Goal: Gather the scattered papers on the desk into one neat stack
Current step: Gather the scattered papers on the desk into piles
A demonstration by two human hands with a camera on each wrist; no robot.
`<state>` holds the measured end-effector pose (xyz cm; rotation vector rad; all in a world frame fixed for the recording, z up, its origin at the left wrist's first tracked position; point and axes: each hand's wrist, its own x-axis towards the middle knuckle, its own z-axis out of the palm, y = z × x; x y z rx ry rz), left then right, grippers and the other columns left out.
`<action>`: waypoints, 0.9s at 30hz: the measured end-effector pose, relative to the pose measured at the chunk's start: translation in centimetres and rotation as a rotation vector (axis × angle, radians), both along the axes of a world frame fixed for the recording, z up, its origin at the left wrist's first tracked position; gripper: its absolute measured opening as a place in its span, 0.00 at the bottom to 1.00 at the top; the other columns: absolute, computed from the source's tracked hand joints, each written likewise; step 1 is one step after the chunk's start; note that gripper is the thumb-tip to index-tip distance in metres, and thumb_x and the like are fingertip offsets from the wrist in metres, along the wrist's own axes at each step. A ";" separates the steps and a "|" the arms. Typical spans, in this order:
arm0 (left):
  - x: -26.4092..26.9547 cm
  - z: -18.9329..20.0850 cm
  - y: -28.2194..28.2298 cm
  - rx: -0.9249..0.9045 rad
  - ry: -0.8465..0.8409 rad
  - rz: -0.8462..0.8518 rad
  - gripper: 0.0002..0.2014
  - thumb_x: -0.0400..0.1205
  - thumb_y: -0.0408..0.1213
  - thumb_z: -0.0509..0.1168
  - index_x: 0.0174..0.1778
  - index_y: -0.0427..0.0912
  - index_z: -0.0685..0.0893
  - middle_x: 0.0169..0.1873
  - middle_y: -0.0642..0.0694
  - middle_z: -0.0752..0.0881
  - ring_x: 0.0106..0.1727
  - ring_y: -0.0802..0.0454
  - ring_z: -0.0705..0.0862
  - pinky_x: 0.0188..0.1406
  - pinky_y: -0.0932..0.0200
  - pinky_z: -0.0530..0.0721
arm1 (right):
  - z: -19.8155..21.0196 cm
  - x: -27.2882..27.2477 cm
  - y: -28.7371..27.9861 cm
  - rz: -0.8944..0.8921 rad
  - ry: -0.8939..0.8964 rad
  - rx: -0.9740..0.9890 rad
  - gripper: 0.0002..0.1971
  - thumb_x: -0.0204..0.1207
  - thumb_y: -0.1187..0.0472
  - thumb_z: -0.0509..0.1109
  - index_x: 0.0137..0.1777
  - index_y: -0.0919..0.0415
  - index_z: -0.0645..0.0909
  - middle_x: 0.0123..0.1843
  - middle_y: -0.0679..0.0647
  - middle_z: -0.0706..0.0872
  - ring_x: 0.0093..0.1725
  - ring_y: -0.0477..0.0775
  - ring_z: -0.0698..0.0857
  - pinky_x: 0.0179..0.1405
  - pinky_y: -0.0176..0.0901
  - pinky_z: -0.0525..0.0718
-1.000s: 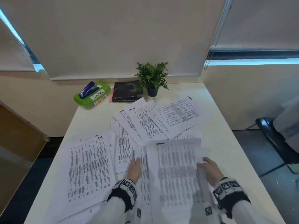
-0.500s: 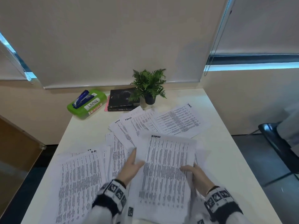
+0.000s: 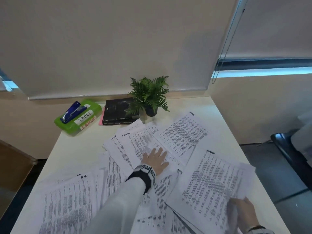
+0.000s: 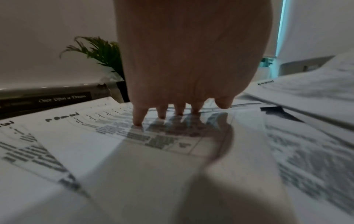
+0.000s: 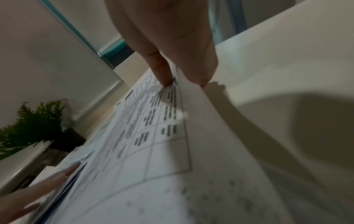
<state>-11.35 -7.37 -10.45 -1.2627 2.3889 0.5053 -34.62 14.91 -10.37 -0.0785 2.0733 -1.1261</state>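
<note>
Pinched between thumb and fingers, the right hand (image 3: 243, 210) kept its grip on a gathered sheaf (image 3: 214, 181) at five o'clock, while the left hand (image 3: 156, 159), fingers spread flat, pressed overlapping papers (image 3: 135, 146) at the tabletop (image 3: 81, 146) centre. Dragging them could fan the loose sheets further or crease them.

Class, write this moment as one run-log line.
left hand: flat on far papers | right hand: pinching near sheaf | one stack: not yet
</note>
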 end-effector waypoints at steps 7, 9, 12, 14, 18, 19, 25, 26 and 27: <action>2.0 0.5 4.2 -0.081 -0.056 0.005 0.29 0.86 0.54 0.39 0.83 0.52 0.45 0.84 0.49 0.47 0.84 0.43 0.52 0.81 0.36 0.51 | 2.6 -1.8 0.2 -0.048 -0.077 -0.093 0.18 0.79 0.72 0.60 0.65 0.85 0.71 0.52 0.74 0.79 0.37 0.60 0.78 0.31 0.45 0.75; 2.7 1.1 6.5 -0.082 -0.041 0.020 0.29 0.86 0.54 0.41 0.83 0.50 0.48 0.84 0.46 0.52 0.82 0.42 0.58 0.79 0.38 0.58 | 3.4 -2.0 0.0 -0.151 -0.123 -0.132 0.18 0.78 0.73 0.62 0.65 0.84 0.73 0.60 0.75 0.80 0.40 0.61 0.79 0.37 0.45 0.81; 3.5 1.8 9.9 -0.078 -0.035 0.017 0.27 0.87 0.52 0.45 0.82 0.49 0.53 0.81 0.45 0.58 0.77 0.43 0.65 0.74 0.41 0.67 | 5.6 -1.5 -1.7 -0.245 -0.301 -0.242 0.16 0.71 0.80 0.68 0.60 0.79 0.81 0.64 0.72 0.82 0.63 0.69 0.79 0.64 0.44 0.76; 4.0 2.2 10.8 -0.065 -0.017 -0.015 0.24 0.87 0.49 0.46 0.80 0.49 0.59 0.79 0.46 0.64 0.74 0.44 0.70 0.71 0.42 0.71 | 7.3 -0.4 -3.2 -0.198 -0.359 -0.246 0.17 0.75 0.82 0.62 0.64 0.83 0.76 0.70 0.74 0.76 0.71 0.71 0.73 0.59 0.32 0.78; 5.7 3.4 6.7 0.088 0.360 0.393 0.17 0.87 0.41 0.50 0.64 0.46 0.82 0.59 0.47 0.85 0.48 0.52 0.84 0.57 0.55 0.83 | 10.1 2.1 -7.1 -0.084 -0.335 -0.248 0.16 0.84 0.74 0.52 0.67 0.81 0.72 0.79 0.69 0.64 0.71 0.65 0.70 0.60 0.37 0.71; 6.4 3.7 5.2 0.104 0.502 0.606 0.16 0.87 0.41 0.51 0.60 0.45 0.83 0.57 0.47 0.87 0.46 0.52 0.84 0.57 0.55 0.83 | 9.1 2.0 -8.5 -0.034 -0.300 -0.216 0.19 0.83 0.74 0.54 0.72 0.78 0.67 0.80 0.67 0.63 0.73 0.65 0.69 0.67 0.46 0.69; 6.0 4.2 -1.0 0.174 0.601 0.927 0.22 0.88 0.45 0.47 0.73 0.38 0.70 0.71 0.38 0.74 0.70 0.42 0.74 0.67 0.53 0.70 | 2.3 2.0 -15.7 0.337 0.000 0.065 0.33 0.77 0.69 0.63 0.81 0.67 0.57 0.80 0.64 0.65 0.74 0.68 0.70 0.72 0.60 0.73; 5.4 3.9 -1.5 0.199 0.542 0.894 0.24 0.87 0.49 0.49 0.74 0.38 0.69 0.72 0.37 0.72 0.71 0.40 0.73 0.71 0.50 0.70 | 1.5 2.4 -16.2 0.379 0.082 0.122 0.30 0.76 0.67 0.63 0.79 0.67 0.61 0.77 0.65 0.68 0.73 0.67 0.72 0.71 0.56 0.74; 4.8 3.6 -1.8 0.217 0.507 0.880 0.27 0.84 0.53 0.51 0.74 0.39 0.68 0.72 0.37 0.71 0.71 0.39 0.73 0.72 0.46 0.71 | 0.8 2.8 -16.5 0.406 0.164 0.176 0.27 0.75 0.66 0.63 0.76 0.67 0.66 0.74 0.66 0.72 0.70 0.67 0.74 0.69 0.53 0.76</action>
